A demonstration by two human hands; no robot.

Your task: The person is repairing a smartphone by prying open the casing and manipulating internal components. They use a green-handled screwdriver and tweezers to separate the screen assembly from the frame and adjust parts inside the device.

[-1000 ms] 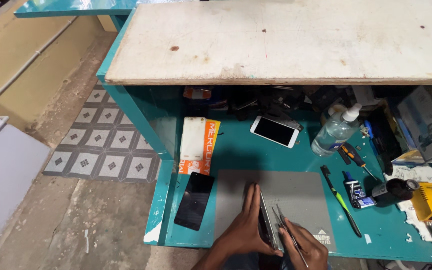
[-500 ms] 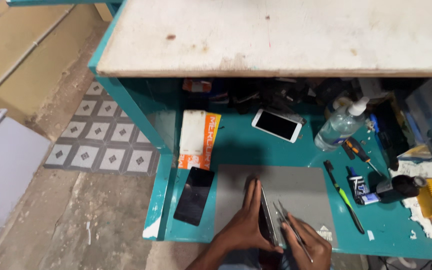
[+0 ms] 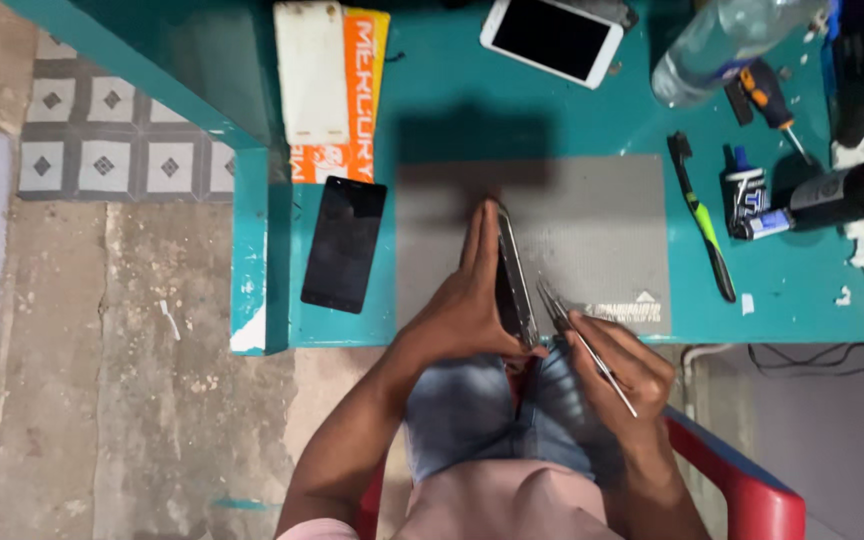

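metal tweezers [image 3: 577, 335] pinched in the right hand [image 3: 624, 372]; left hand [image 3: 470, 305] grips a phone [image 3: 514, 280] on edge, just beside them.

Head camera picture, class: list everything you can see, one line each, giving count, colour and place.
phone on edge: 1, dark, on the mat, in left hand
tweezers: 1, silver, in right hand
mat: 1, grey, bench centre
black phone: 1, left of mat
white phone: 1, top
box: 1, white and orange, top left
bottle: 1, clear, top right
toothbrush: 1, green and black, right of mat
left hand: 1
right hand: 1
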